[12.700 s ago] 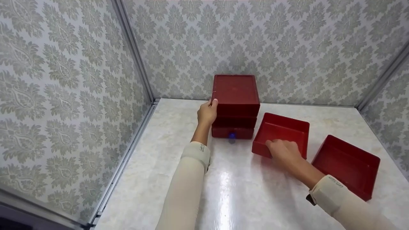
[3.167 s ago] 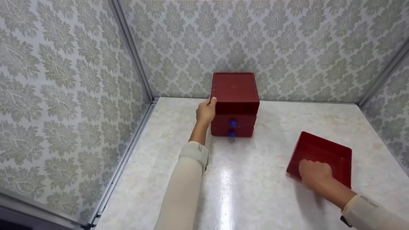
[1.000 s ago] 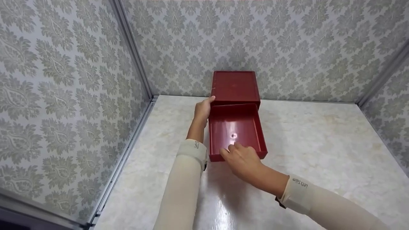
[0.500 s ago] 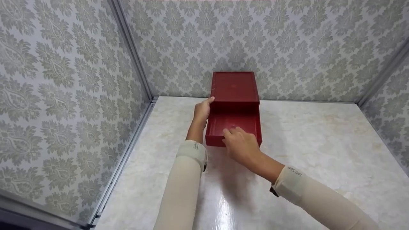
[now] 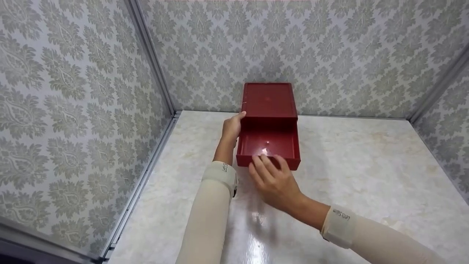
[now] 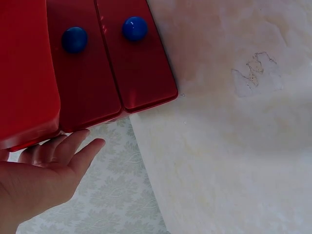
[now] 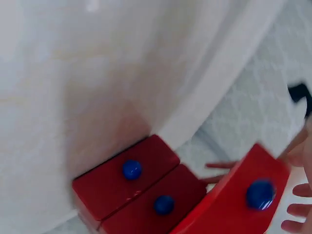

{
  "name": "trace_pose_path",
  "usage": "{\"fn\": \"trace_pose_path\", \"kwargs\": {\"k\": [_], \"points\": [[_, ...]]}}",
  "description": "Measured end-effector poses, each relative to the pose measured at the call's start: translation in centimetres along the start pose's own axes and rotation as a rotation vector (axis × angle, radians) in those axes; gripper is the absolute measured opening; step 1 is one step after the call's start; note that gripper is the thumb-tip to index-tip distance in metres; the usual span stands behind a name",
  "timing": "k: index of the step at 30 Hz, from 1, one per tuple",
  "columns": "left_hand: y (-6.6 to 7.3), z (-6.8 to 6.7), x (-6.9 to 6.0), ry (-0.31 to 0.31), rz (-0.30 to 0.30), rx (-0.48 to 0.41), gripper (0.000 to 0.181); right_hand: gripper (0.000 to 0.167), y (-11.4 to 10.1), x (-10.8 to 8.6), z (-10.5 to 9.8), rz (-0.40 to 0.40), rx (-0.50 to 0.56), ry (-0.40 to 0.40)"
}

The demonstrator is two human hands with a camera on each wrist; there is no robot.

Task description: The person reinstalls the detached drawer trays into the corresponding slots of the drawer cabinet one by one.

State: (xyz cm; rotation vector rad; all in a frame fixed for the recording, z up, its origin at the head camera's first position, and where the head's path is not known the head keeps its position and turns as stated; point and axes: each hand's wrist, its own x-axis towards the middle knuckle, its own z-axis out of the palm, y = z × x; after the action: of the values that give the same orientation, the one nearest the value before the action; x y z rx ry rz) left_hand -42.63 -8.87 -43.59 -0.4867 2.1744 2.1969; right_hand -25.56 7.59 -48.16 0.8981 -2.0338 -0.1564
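Note:
A small red drawer cabinet (image 5: 269, 99) stands against the back wall. Its top drawer (image 5: 268, 145) sits in the upper slot and sticks well out at the front; nothing lies in the visible part of it. My left hand (image 5: 231, 126) rests along the cabinet's left side, with straight fingers. Just before the drawer's front hovers my right hand (image 5: 275, 183), its fingers loosely bent and gripping nothing. The drawer's blue knob (image 7: 260, 195) shows in the right wrist view. Below, two pushed-in drawers carry a blue knob (image 6: 74, 40) and a lower blue knob (image 6: 134, 28).
The cabinet stands on a pale marbled table (image 5: 370, 165). Patterned walls rise at the back, left and right, with a metal rail (image 5: 146, 176) along the left edge. A clear patch (image 6: 257, 78) marks the tabletop near the cabinet.
Two loose drawers on the table's right have gone into the cabinet, one after the other. My right hand has pushed the top one partway in, then released its front wall and drawn back.

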Motion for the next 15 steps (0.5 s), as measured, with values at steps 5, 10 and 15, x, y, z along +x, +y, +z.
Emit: {"fn": "trace_pose_path", "kwargs": {"k": [5, 10, 15], "points": [[0.1, 0.0, 0.0, -0.002, -0.003, 0.017, 0.062, 0.051, -3.5, -3.3, -2.0, -0.03, -0.093, -0.191], [0.2, 0.1, 0.1, -0.007, 0.011, 0.023, 0.061, 0.064, -4.6, -4.4, -3.3, 0.054, -0.247, -0.521], [0.0, -0.1, 0.1, 0.0, 0.007, 0.019, 0.062, 0.079, -3.3, -3.9, -2.7, 0.099, -0.317, -0.65]]}}
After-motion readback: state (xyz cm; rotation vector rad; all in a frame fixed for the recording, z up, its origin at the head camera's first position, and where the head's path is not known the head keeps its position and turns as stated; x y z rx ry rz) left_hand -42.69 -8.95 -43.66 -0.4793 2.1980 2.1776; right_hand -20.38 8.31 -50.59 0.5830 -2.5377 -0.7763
